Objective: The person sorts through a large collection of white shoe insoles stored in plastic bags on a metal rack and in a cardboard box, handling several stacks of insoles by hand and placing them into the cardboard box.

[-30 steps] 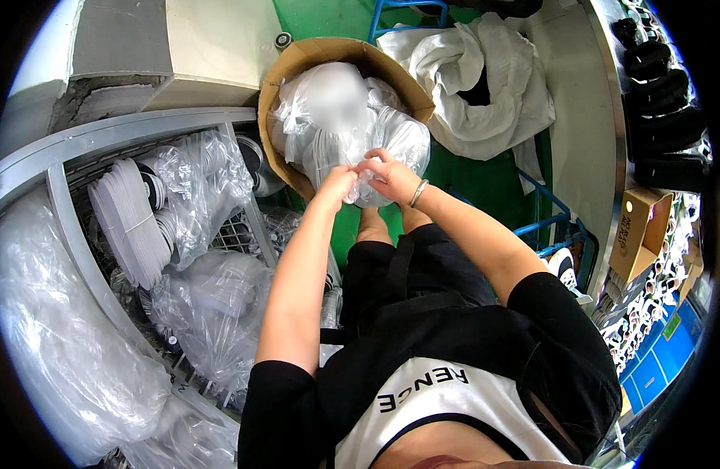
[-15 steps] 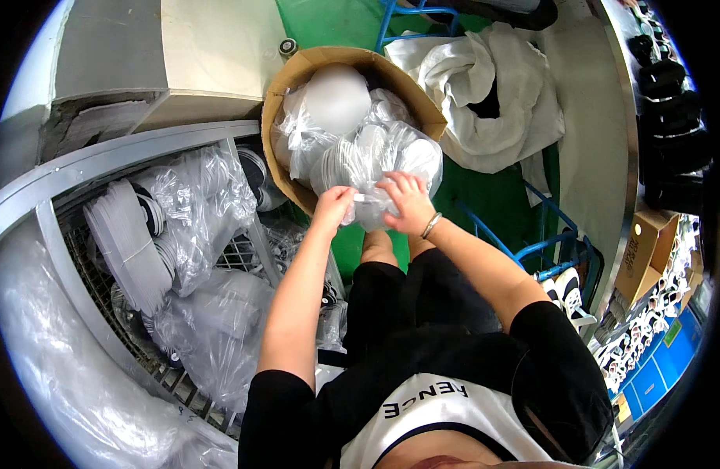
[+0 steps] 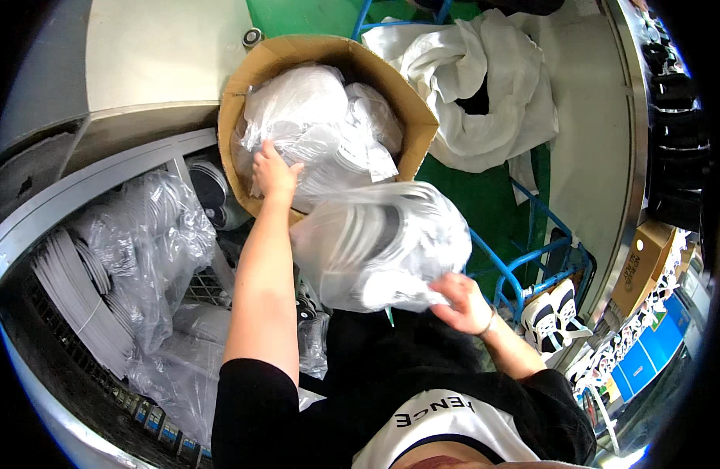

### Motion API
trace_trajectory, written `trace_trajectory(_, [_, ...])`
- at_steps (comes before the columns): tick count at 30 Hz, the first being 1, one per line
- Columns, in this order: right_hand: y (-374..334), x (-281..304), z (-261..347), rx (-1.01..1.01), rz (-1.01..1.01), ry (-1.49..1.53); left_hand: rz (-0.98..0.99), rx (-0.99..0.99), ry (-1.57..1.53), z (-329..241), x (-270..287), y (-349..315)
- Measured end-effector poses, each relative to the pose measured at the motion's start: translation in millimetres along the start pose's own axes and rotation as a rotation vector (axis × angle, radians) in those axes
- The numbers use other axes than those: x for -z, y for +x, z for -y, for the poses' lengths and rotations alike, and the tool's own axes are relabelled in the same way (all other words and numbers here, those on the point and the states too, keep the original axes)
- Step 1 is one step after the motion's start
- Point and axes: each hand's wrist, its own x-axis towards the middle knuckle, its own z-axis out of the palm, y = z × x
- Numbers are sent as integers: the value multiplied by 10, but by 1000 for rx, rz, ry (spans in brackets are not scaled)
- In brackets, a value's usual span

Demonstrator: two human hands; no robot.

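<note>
My right hand point(image 3: 463, 303) is closed on the gathered end of a clear plastic bag point(image 3: 383, 242), slightly blurred, which holds stacked pale shoe soles with some dark surfaces. This bag hangs in front of my body, beside the near rim of a cardboard box point(image 3: 419, 152). Inside the box lie more clear bags of pale soles point(image 3: 297, 105). My left hand point(image 3: 275, 176) reaches over the box's near left side and rests on those bags, thumb spread from its fingers. It appears to hold nothing, though some fingertips are partly lost against the plastic.
At left, a grey metal-framed mesh cage point(image 3: 110, 176) holds bagged soles point(image 3: 86, 301). White sacking point(image 3: 485, 117) lies beyond the box. A blue tubular frame point(image 3: 532, 266) and a pair of shoes point(image 3: 554, 313) stand at right, near a long bench edge point(image 3: 637, 141).
My right hand has lifted a bag of soles out of the box and drawn it toward me and rightward. My left hand has let go of the bag and moved left over the box.
</note>
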Motion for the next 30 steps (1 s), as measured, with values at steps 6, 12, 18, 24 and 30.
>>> trace_trajectory(6, [-539, -153, -157, -359, -192, 230, 25, -215, -509, 581, 26, 429])
trace_trajectory(12, [-813, 57, -315, -625, -603, 808, 171, -80, -1138, 184, 870, -381])
trace_trajectory(18, [-688, 585, -177, -398, -841, 906, 247, -26, -1113, 481, 1571, -2046])
trace_trajectory(24, [-454, 911, -85, -298, -758, 938, 490, 86, -1335, 983, 1648, -2893])
trace_trajectory(30, [-45, 913, -91, -266, -673, 901, 592, 390, -1398, 880, 688, -2939])
